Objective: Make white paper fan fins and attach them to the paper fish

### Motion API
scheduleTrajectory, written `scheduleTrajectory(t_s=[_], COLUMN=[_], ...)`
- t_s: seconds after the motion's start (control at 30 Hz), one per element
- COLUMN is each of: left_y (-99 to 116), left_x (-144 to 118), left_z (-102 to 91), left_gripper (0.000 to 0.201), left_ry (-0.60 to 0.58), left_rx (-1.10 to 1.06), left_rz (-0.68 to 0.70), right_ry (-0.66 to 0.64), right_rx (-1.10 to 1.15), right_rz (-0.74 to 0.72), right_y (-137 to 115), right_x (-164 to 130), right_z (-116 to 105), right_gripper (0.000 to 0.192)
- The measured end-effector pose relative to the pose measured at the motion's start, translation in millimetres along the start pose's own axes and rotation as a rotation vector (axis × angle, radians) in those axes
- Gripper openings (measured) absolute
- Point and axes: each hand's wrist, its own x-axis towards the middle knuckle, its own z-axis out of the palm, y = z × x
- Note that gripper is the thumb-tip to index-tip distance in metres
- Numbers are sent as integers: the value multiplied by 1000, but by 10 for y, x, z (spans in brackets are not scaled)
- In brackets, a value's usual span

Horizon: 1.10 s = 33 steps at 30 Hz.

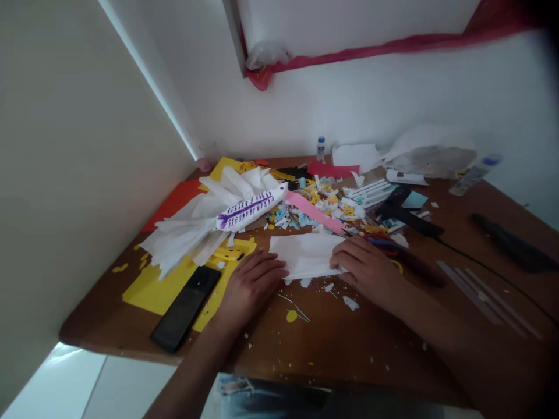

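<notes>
The white paper sheet lies lengthwise across the desk between both hands: left hand flat at its left end, right hand pressing its right edge, neither closed around it.

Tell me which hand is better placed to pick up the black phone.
Left. The left hand lies flat at the white paper's left edge, right beside the black phone. The right hand presses the paper's far side, further off.

left hand: bare, no rings | right hand: bare | forearms: unsleeved
</notes>
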Motion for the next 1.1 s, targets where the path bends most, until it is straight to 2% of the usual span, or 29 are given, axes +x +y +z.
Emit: scheduleTrajectory(t_s=[0.13,0.2,0.33,0.43,0.67,0.83,0.97,1.1], left_y=[-10,-3,2,-7,-60,-84,-84,-78], left_x=[-81,-88,-94,-82,17,15,0,-7], left_z=[122,147,146,129,173,215,232,244], left_gripper=[14,15,18,20,22,20,18,16], left_ry=[-125,-139,-165,-152,-118,-117,-100,-80], left_rx=[-57,-66,-94,-119,-76,-89,-68,-26], left_rz=[-50,-93,-159,-204,-237,-285,-284,-340], right_ry=[-201,-236,-269,-275,-188,-170,-150,-143], right_rx=[37,72,104,71,96,122,142,156], right_rz=[-33,-44,-35,-19,145,145,170,202], right_y=[71,96,119,134,167,174,171,165], right_x=[-35,-57,-70,-68,-72,-71,-74,-76], right_z=[154,184,188,200,292,343,346,343], right_gripper=[21,14,22,29,27,25,15,8])
